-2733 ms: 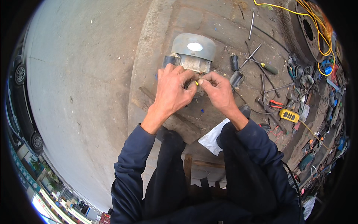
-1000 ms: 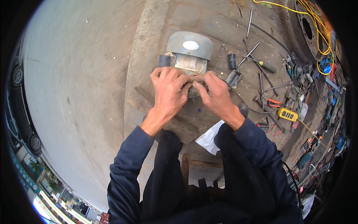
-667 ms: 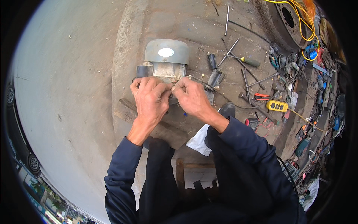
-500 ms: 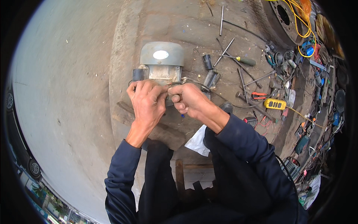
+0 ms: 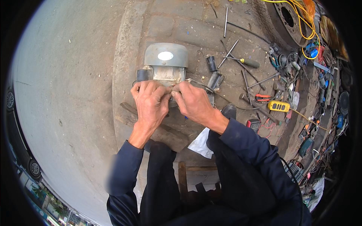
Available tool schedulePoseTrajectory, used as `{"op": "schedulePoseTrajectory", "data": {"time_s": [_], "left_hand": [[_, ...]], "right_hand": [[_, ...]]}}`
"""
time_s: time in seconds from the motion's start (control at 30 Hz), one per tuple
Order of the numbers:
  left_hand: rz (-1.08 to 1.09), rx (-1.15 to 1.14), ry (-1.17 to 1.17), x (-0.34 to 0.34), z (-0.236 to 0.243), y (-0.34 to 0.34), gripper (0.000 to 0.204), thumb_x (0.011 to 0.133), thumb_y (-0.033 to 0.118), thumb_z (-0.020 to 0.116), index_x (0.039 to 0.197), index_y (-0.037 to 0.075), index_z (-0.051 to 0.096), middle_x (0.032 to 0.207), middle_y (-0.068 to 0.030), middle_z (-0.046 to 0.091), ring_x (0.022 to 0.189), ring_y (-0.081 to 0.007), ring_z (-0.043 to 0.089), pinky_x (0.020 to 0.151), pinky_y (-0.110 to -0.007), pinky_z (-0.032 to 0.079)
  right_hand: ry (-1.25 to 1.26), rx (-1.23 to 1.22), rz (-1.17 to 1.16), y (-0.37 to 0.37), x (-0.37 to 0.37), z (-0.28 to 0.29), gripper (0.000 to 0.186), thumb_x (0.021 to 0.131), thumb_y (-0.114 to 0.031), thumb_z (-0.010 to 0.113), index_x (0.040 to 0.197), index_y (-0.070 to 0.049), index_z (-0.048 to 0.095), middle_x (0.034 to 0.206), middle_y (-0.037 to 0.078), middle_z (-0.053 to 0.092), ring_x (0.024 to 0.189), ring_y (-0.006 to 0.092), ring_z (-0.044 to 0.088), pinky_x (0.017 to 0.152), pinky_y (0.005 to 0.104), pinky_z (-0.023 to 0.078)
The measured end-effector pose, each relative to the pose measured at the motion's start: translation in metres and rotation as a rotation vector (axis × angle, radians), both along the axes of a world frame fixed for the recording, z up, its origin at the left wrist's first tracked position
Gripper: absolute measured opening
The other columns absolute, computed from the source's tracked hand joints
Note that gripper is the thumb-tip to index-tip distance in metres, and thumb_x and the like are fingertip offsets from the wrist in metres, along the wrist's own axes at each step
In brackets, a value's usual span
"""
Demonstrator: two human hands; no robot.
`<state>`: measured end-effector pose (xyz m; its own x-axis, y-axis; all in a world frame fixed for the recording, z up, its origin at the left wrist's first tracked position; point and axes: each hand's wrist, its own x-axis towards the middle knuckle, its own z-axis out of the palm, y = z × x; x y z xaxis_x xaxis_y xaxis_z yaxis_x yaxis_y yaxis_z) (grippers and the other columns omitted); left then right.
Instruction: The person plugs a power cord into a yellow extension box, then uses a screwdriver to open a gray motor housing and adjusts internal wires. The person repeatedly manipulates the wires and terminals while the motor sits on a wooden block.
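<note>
A grey electric motor [image 5: 166,55] with a rounded cover and a white oval label rests on the ground ahead of me. At its near end my left hand [image 5: 150,98] is closed in a pinch, fingertips meeting those of my right hand [image 5: 192,101]. Between them is a thin wire, mostly hidden by the fingers. My right hand is also pinched, thumb and forefinger together. Beside the motor, left of it, sits a black cylinder [image 5: 143,75]. A dark cable [image 5: 226,100] runs off to the right from behind my right hand.
Right of the motor lie black cylindrical parts [image 5: 215,80], metal T-handle wrenches [image 5: 230,52], a screwdriver [image 5: 249,63], red-handled pliers [image 5: 263,98] and a yellow power strip [image 5: 278,106]. A wheel rim [image 5: 285,15] and heaped tools fill the right side. A white cloth [image 5: 202,144] lies near my foot.
My right hand has turned so its curled fingers are now tucked away and its back faces up. The fingertips of both hands stay together; the view has shifted slightly.
</note>
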<state>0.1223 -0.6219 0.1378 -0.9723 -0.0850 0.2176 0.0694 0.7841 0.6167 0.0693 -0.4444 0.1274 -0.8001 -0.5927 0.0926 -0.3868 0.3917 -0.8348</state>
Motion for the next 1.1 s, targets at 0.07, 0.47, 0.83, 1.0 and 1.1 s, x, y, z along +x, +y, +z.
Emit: {"op": "schedulePoseTrajectory", "data": {"time_s": [0.07, 0.47, 0.83, 1.0, 1.1], "left_hand": [[0.001, 0.002, 0.004, 0.000, 0.001, 0.001, 0.013, 0.080, 0.006, 0.081, 0.089, 0.012, 0.077, 0.089, -0.0006, 0.066, 0.100, -0.0245, 0.065, 0.101, -0.047, 0.036], [0.018, 0.016, -0.044, 0.001, 0.003, -0.001, 0.017, 0.077, 0.008, 0.086, 0.092, 0.011, 0.079, 0.093, -0.0012, 0.069, 0.101, -0.0221, 0.064, 0.104, -0.044, 0.036], [0.012, 0.033, -0.030, 0.003, 0.002, -0.002, 0.017, 0.080, 0.008, 0.083, 0.096, 0.013, 0.078, 0.095, -0.0017, 0.067, 0.101, -0.0242, 0.063, 0.104, -0.045, 0.037], [0.014, 0.045, -0.022, 0.003, 0.001, -0.003, 0.019, 0.080, 0.008, 0.083, 0.097, 0.013, 0.078, 0.095, -0.0022, 0.067, 0.101, -0.0250, 0.062, 0.103, -0.045, 0.037], [0.010, 0.038, -0.050, 0.005, 0.002, -0.004, 0.021, 0.079, 0.008, 0.085, 0.099, 0.012, 0.079, 0.098, -0.0022, 0.069, 0.104, -0.0234, 0.064, 0.105, -0.043, 0.036]], "right_hand": [[-0.054, 0.049, -0.029, -0.001, 0.002, -0.001, 0.021, 0.099, -0.013, 0.069, 0.102, 0.002, 0.054, 0.089, 0.024, 0.068, 0.078, 0.0477, 0.068, 0.066, 0.0543, 0.053], [-0.178, 0.108, -0.368, 0.018, -0.074, 0.004, 0.023, 0.100, -0.021, 0.068, 0.105, 0.002, 0.066, 0.091, 0.024, 0.072, 0.087, 0.0460, 0.071, 0.076, 0.0515, 0.055], [0.311, 0.576, -0.247, 0.036, -0.118, -0.052, 0.019, 0.092, -0.015, 0.074, 0.101, -0.002, 0.063, 0.099, 0.019, 0.065, 0.096, 0.0424, 0.068, 0.080, 0.0535, 0.054], [0.062, 0.381, -0.360, 0.041, -0.094, -0.020, 0.016, 0.093, -0.014, 0.073, 0.095, 0.000, 0.066, 0.097, 0.020, 0.070, 0.088, 0.0396, 0.069, 0.078, 0.0505, 0.054], [-0.093, 0.243, -0.484, 0.033, -0.083, 0.005, 0.019, 0.094, -0.016, 0.076, 0.099, 0.002, 0.071, 0.088, 0.018, 0.074, 0.076, 0.0298, 0.071, 0.071, 0.0425, 0.055]]}}
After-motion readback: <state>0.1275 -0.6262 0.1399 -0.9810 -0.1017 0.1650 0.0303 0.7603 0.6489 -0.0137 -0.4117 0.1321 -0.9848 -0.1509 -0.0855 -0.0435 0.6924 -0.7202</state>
